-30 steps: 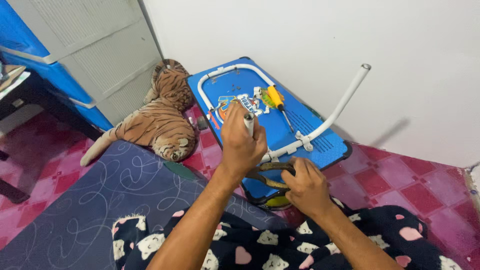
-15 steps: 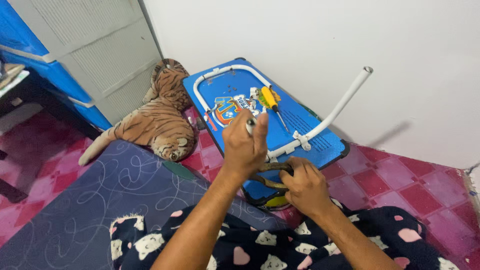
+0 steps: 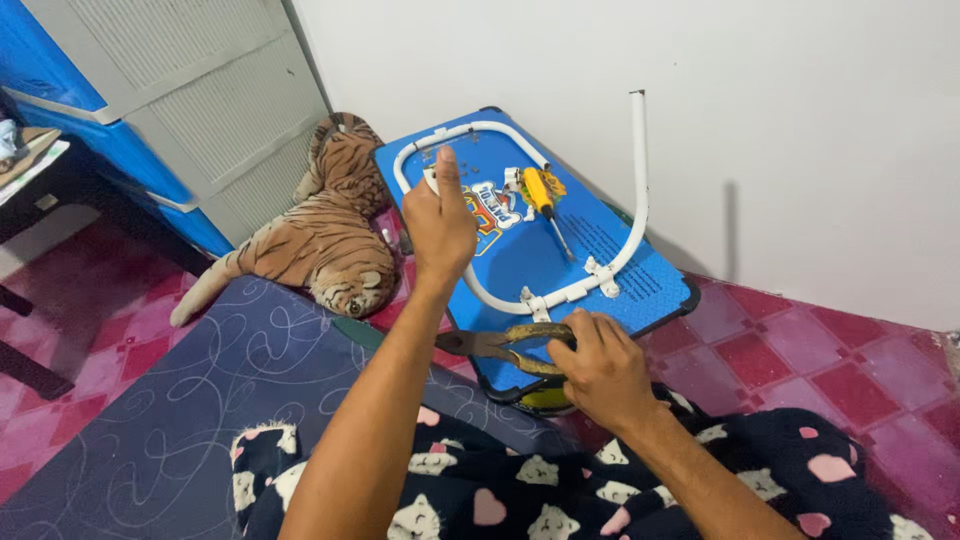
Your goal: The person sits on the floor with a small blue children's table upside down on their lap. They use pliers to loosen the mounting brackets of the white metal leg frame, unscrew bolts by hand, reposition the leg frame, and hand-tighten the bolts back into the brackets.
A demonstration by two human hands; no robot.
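A small blue folding table (image 3: 650, 285) lies upside down on the floor, its white tube legs (image 3: 634, 180) showing. My left hand (image 3: 438, 220) is closed on the near curve of one white leg, thumb up. My right hand (image 3: 600, 370) grips a pair of pliers (image 3: 500, 345) by the handles at the table's near edge, jaws pointing left. A yellow-handled screwdriver (image 3: 543, 200) lies on the blue underside, past my left hand.
A plush tiger (image 3: 320, 240) lies left of the table. A grey and blue cabinet (image 3: 170, 90) stands at the back left. A dark blue mat (image 3: 180, 400) and a cat-print blanket (image 3: 560, 490) cover my lap. White wall behind, pink tiled floor (image 3: 800, 350) to the right.
My left hand has moved left along the white leg, off the middle of the table. The view has shifted slightly. My right hand stays on the pliers.
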